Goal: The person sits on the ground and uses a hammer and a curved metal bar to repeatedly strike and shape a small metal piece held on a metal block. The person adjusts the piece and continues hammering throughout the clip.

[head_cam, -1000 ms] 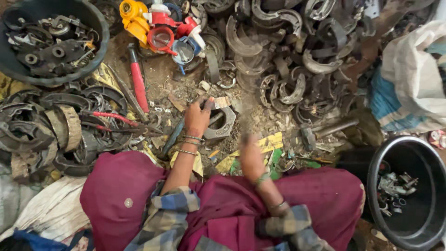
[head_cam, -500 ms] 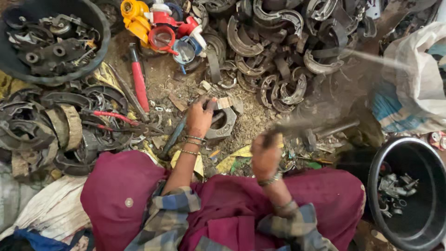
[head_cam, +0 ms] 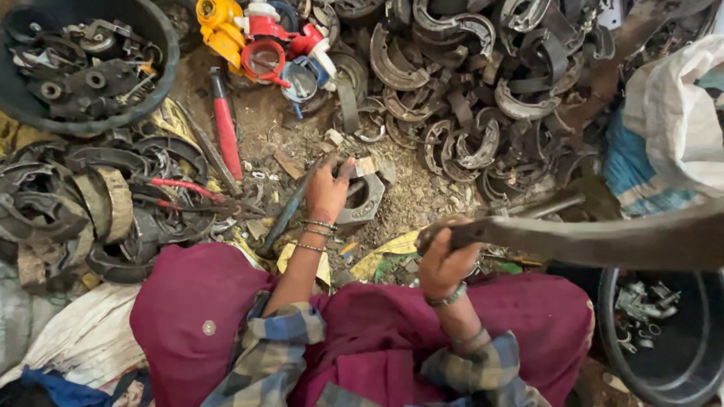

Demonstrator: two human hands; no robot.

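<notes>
On ground: left hand (head_cam: pixel 326 192) fingers press brake shoe (head_cam: pixel 362 197); right hand (head_cam: pixel 445 260) fingers clamped on hammer handle (head_cam: pixel 596 241), pointing right.

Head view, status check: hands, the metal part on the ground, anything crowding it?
Left hand pressing on hexagonal metal part. Right hand gripping raised hammer handle. Brake shoes piled beyond; red-handled tool lying left.

Soft even daylight, motion-blurred tool at right.

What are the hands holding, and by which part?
Right hand grips a long dark metal bar at its near end; left hand presses a grey metal part on the ground.
</notes>
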